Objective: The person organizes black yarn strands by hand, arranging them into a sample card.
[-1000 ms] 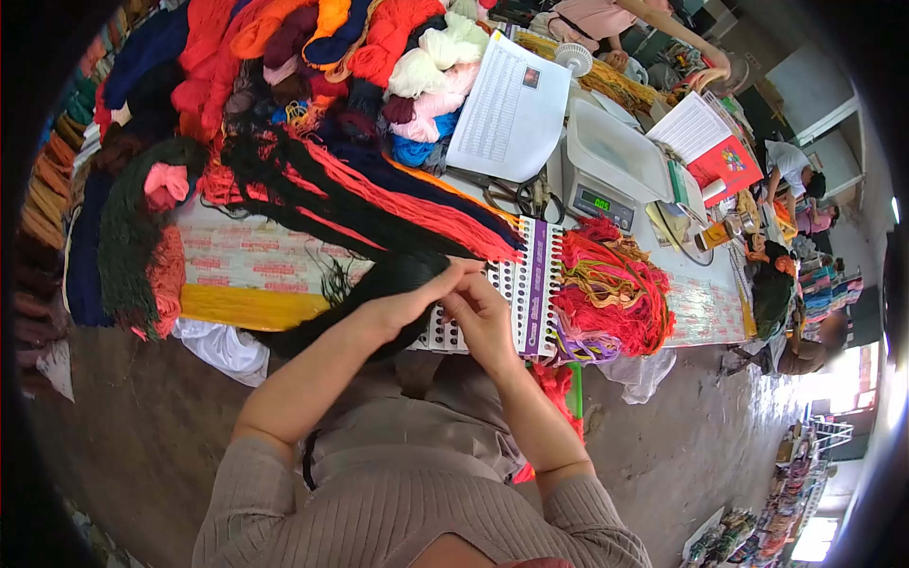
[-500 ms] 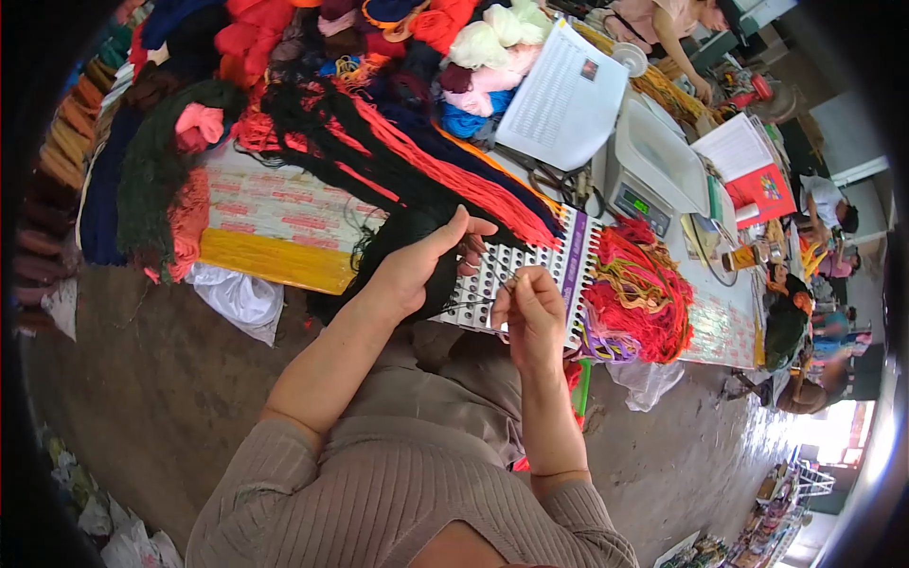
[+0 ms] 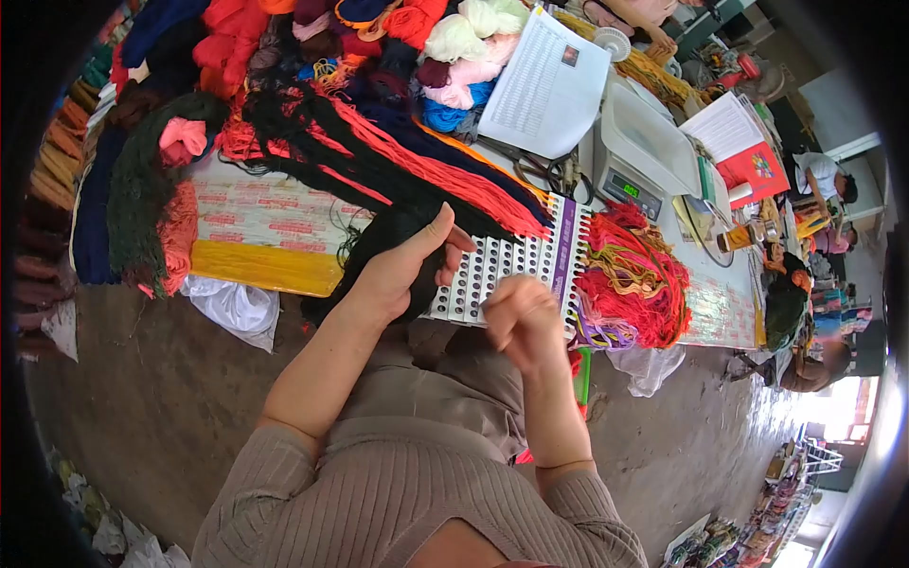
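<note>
My left hand (image 3: 402,270) is curled round a thick hank of black yarn (image 3: 383,237), thumb up, at the near table edge. A white board punched with rows of holes (image 3: 483,275) lies just right of it, with a purple strip along one side. Black, coral and navy strands run from the pile onto the board's far edge; the coral yarn (image 3: 445,175) is brightest. Over the board's near part hovers my right hand (image 3: 523,317), its bent fingers blurred by motion, so any thread in them cannot be made out.
Tangled red yarn (image 3: 632,284) lies right of the board. Behind are scissors (image 3: 554,170), a printed sheet (image 3: 547,85) and a digital scale with a tray (image 3: 649,142). Heaped skeins cover the back left; a dark green skein (image 3: 142,189) hangs over the edge. People sit farther right.
My right hand has dropped slightly toward me and blurred; the dark threads stretched between my hands no longer show. My left hand has shifted slightly left with the view, still on the black yarn.
</note>
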`<state>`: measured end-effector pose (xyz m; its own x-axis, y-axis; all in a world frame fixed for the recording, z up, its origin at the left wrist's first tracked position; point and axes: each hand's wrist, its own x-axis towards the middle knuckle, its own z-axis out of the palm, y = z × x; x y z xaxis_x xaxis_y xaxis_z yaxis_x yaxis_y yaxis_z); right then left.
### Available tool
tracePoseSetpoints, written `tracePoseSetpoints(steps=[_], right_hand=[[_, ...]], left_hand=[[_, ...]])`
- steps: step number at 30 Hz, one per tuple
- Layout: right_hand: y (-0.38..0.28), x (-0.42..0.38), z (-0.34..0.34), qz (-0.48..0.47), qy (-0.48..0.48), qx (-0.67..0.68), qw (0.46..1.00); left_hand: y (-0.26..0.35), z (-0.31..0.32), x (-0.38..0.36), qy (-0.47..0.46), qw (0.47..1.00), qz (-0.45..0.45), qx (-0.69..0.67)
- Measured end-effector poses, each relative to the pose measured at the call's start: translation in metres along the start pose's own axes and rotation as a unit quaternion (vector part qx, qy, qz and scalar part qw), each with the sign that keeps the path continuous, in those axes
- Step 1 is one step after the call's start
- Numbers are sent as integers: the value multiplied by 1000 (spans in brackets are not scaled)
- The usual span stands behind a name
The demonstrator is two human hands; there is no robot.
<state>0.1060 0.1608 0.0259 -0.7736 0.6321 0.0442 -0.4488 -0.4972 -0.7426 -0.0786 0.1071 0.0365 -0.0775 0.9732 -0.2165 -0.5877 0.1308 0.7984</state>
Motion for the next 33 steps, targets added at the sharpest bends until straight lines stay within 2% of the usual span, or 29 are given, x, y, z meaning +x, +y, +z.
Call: tracePoseSetpoints(steps=[1, 2, 3, 4, 5, 7, 9, 12, 14, 16, 19, 22, 24, 28, 33], right_hand=[[0, 6, -8, -37, 128, 97, 986], [-8, 14, -11, -82, 127, 118, 981], [-12, 18, -13, -95, 178, 119, 972], [-12, 20, -13, -93, 163, 104, 977], [-5, 20, -10, -94, 210, 46, 972], [7, 18, 5, -46, 177, -239, 954], [15, 21, 24, -19, 145, -297, 944], [22, 25, 23, -2, 130, -280, 951], [22, 25, 22, -6, 129, -264, 956], [23, 22, 18, -66, 108, -260, 957], [15, 18, 23, -44, 119, -216, 968], [18, 15, 21, -12, 117, -165, 979], [19, 12, 12, -1, 102, -105, 989], [15, 11, 17, -1, 119, -135, 984], [16, 11, 17, -16, 121, -163, 979]], left_hand=[[1, -1, -2, -6, 1000, 10, -11], [0, -2, -3, 0, 1000, 12, -11], [0, -2, -3, -6, 999, 18, -34], [1, 0, -1, -15, 998, 25, -57], [1, 7, -2, 9, 998, 22, -58], [0, 15, -5, 4, 998, 26, -54], [-3, 17, -9, -30, 999, 1, -36], [-4, 20, -13, -30, 999, -3, -13], [-4, 19, -12, -26, 998, 15, -53], [-2, 16, -10, 6, 998, 23, -67], [-2, 14, -8, -2, 993, 7, -120], [0, 11, -8, -1, 995, 30, -94], [0, 14, -7, 47, 996, 46, -65], [4, 12, -10, 50, 996, 67, 15], [4, 9, -8, 26, 996, 81, 32]])
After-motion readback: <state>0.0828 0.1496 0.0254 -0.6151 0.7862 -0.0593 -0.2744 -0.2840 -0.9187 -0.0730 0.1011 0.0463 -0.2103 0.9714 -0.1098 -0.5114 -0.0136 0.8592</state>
